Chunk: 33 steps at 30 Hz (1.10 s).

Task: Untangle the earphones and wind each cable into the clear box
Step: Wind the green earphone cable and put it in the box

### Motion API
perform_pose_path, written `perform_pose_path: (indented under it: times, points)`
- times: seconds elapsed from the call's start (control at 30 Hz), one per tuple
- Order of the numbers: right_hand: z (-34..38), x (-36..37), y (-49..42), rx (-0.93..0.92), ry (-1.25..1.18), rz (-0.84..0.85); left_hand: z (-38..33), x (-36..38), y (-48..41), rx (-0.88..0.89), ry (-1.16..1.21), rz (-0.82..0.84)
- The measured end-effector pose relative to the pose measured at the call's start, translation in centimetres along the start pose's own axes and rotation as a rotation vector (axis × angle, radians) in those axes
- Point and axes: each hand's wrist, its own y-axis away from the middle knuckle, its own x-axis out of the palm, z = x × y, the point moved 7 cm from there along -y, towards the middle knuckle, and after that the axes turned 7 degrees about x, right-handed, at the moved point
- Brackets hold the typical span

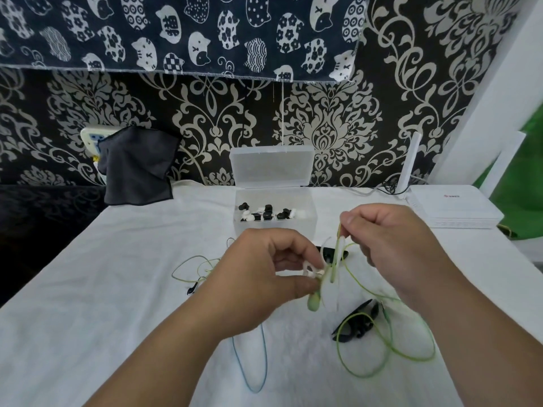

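The green earphone cable (420,359) is hanging in the air between the two hands, above the middle of the desk (117,289). Its loose loops are trailing down to the white desk cover at the lower right. The left hand (264,277) is pinching a knot of green and white strands, with its fingers (296,284) curled tightly around it. A pale green earbud (313,302) is dangling just below that grip. The right hand (393,245) is pinching a strand of the same cable higher up, its fingers (352,220) closed on the thin line and holding it taut and upright.

A blue cable (265,359) is hanging in a long loop beneath the left hand. A black earphone piece (357,321) is lying on the desk under the right wrist, with green loops crossing it. More thin green cable (188,265) is lying to the left of the left hand, near a small black plug (192,288).

Behind the hands, the clear box (311,227) is standing open with its lid (270,165) leaning back against the patterned wall. Black and white ear tips (266,214) are sitting inside it. A dark cloth (138,165) is hanging at the far left edge of the desk, and a white router (455,207) is resting at the far right.
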Motion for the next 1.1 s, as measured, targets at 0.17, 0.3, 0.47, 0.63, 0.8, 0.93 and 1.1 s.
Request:
perform_pose_path:
  times: [0.17,0.3,0.47,0.63,0.8,0.93,1.1]
  points:
    - [-1.8,2.9,0.5,0.188,0.113,0.267,0.1,-0.8,-0.1,0.014,0.289,-0.111]
    - [-1.9,4.6,1.6,0.195,0.190,0.454,0.8,-2.8,-0.2,0.006,0.269,-0.319]
    - [-0.9,5.2,2.5,0.175,0.111,0.568,1.3,-3.8,-0.1,-0.018,0.195,-0.404]
    - [-0.4,4.4,2.3,0.153,0.056,0.531,1.3,-4.3,-0.2,-0.027,0.095,-0.398]
    - [0.1,4.2,2.5,0.133,0.027,0.575,1.3,-4.4,-0.1,-0.049,0.031,-0.398]
    - [1.6,4.6,2.9,0.033,-0.074,0.607,0.4,-3.4,0.1,0.008,-0.346,-0.330]
    - [2.9,2.1,1.9,-0.088,-0.085,0.330,0.3,-1.7,0.0,0.005,-0.410,-0.159]
